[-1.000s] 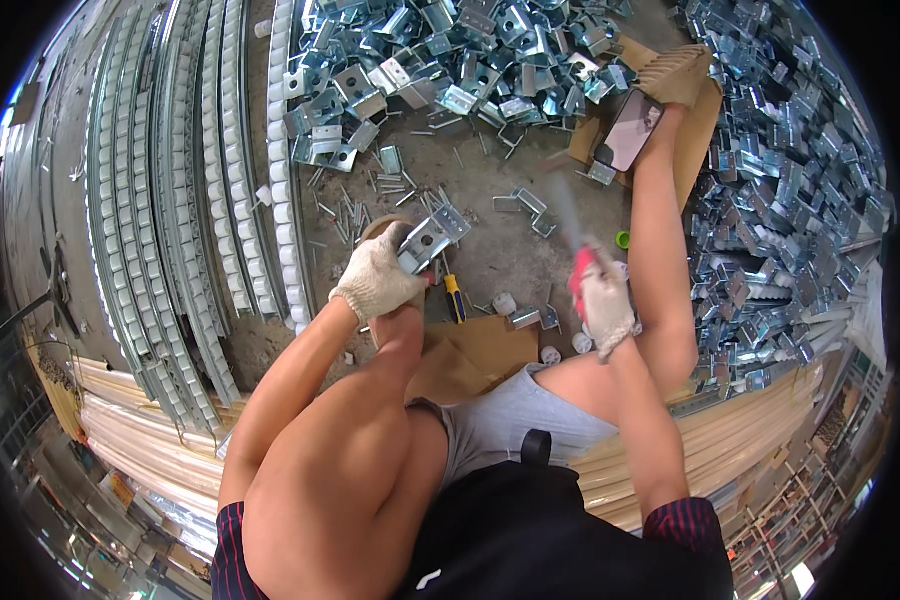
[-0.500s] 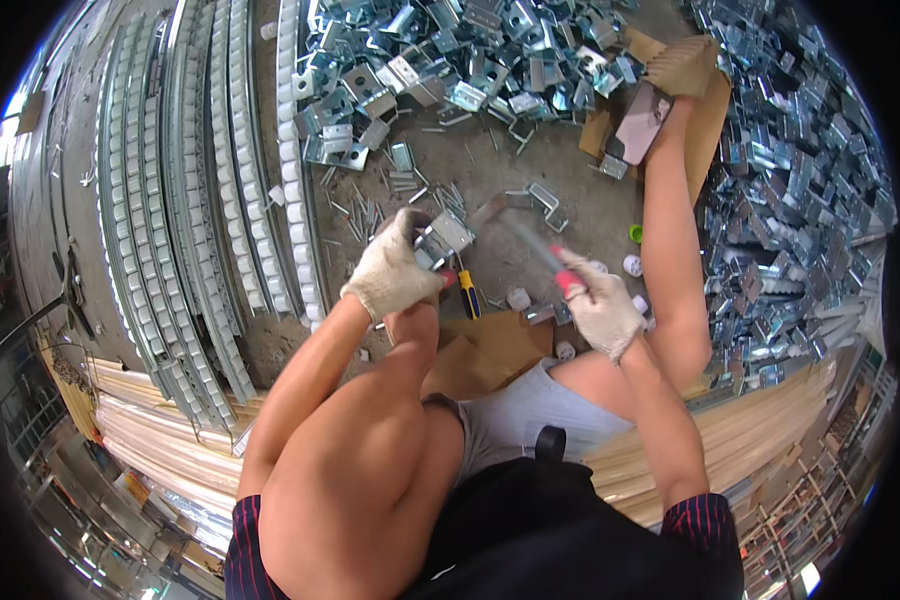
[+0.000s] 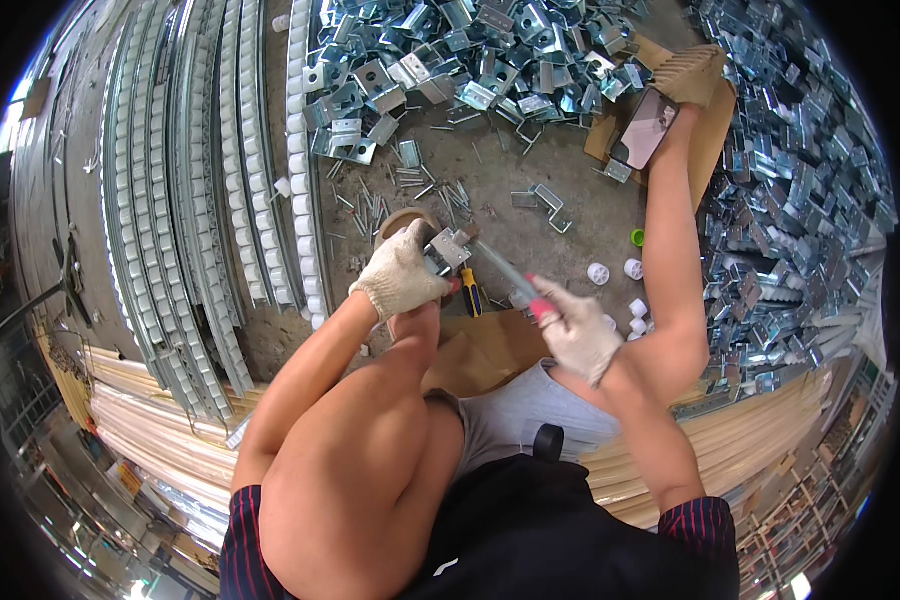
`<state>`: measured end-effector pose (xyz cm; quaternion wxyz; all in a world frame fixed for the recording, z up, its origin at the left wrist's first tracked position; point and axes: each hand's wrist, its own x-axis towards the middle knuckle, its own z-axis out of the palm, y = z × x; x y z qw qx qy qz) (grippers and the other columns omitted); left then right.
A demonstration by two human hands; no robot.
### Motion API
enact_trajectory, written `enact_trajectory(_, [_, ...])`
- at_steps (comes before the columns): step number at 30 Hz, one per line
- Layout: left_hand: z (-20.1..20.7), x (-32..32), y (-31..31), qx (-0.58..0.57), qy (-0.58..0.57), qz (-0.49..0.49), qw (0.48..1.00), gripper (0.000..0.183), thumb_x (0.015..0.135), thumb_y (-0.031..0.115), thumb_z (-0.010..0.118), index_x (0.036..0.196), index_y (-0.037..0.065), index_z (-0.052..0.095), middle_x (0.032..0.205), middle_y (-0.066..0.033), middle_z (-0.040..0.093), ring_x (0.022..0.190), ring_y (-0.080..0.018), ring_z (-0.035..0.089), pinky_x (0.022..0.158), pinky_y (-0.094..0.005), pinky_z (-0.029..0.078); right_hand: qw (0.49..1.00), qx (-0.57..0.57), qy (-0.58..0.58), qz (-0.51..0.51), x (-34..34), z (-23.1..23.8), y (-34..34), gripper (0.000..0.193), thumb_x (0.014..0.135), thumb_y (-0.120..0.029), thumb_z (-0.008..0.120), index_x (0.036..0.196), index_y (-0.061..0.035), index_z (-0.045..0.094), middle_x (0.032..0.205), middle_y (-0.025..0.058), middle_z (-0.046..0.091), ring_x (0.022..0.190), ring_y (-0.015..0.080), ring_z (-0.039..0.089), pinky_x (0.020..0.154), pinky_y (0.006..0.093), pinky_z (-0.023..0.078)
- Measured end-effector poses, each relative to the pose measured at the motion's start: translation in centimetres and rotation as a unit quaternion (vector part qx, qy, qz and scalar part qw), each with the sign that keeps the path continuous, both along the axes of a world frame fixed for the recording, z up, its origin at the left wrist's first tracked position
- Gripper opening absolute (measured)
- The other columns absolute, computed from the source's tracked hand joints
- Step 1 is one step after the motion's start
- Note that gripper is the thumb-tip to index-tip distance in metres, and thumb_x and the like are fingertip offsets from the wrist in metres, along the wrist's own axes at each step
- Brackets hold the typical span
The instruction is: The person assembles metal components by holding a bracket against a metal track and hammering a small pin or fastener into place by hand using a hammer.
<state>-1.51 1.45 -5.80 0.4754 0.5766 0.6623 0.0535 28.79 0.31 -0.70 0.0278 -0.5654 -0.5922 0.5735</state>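
Observation:
In a white knit glove, my left hand (image 3: 400,272) is closed around a small shiny metal bracket (image 3: 452,250) in front of my bent left leg. My right hand (image 3: 578,335), also gloved, grips a hammer (image 3: 510,268) by its red handle end. The hammer's head reaches the upper right edge of the bracket; whether they touch I cannot tell. Just below the bracket lies a yellow and blue screwdriver (image 3: 471,294). Thin metal pins (image 3: 372,212) are scattered beyond my left hand. Some loose Z-shaped brackets (image 3: 548,205) rest on the floor ahead.
A heap of metal brackets (image 3: 490,60) lies ahead, and a larger pile (image 3: 800,200) fills the right side. Long rails with white rollers (image 3: 232,150) lie at left. White wheels (image 3: 598,273) and a green ring (image 3: 637,238) sit near my right leg. Cardboard (image 3: 490,345) lies beneath me.
My right hand has moved left and slightly nearer me, bringing the blurred hammer's head to the bracket. The bracket in my left hand has tilted and shifted slightly.

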Motion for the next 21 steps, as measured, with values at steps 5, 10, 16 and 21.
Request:
enact_trajectory(5, [-0.4,-0.4,0.5,-0.008,-0.013,0.01,1.0,0.068,0.07,0.038,0.092,0.123,0.004,0.065,0.121,-0.0235,0.069,0.119,-0.043,0.065,0.104,-0.0487,0.053,0.976,0.008,0.051,-0.213,0.9,-1.7,0.2,0.044,0.106,-0.012,0.059,0.15,-0.0022,0.059,0.106,0.009,0.079,0.085,0.0125,0.066,0.08,0.0323,0.056])
enact_trajectory(10, [0.4,-0.4,0.7,0.075,0.071,-0.046,0.994,0.075,0.067,0.045,0.09,0.128,0.006,0.069,0.137,-0.0212,0.064,0.132,-0.0427,0.058,0.107,-0.0495,0.05,0.991,0.083,-0.099,-0.04,0.3,-2.1,-0.1,0.052,0.104,-0.013,0.059,0.155,-0.0137,0.055,0.09,0.0138,0.076,0.069,0.0226,0.07,0.069,0.038,0.058])
enact_trajectory(16, [-0.9,0.1,-2.0,0.169,0.135,-0.047,0.975,0.071,0.075,0.047,0.085,0.138,0.018,0.069,0.162,-0.0201,0.046,0.155,-0.0482,0.034,0.121,-0.0609,0.034,0.964,0.124,-0.219,0.087,-0.4,-5.4,-1.3,0.054,0.103,-0.025,0.063,0.156,-0.0235,0.051,0.119,0.0221,0.07,0.104,0.0451,0.071,0.088,0.0549,0.058])
enact_trajectory(21, [-1.0,-3.2,-7.6,0.193,0.134,0.022,0.972,0.061,0.086,0.039,0.075,0.14,0.012,0.068,0.15,-0.0174,0.061,0.15,-0.0438,0.044,0.12,-0.0569,0.038,0.913,0.267,-0.243,0.191,1.5,-9.4,0.2,0.057,0.1,-0.029,0.065,0.154,-0.0146,0.054,0.119,0.0125,0.069,0.111,0.034,0.066,0.098,0.0492,0.053])
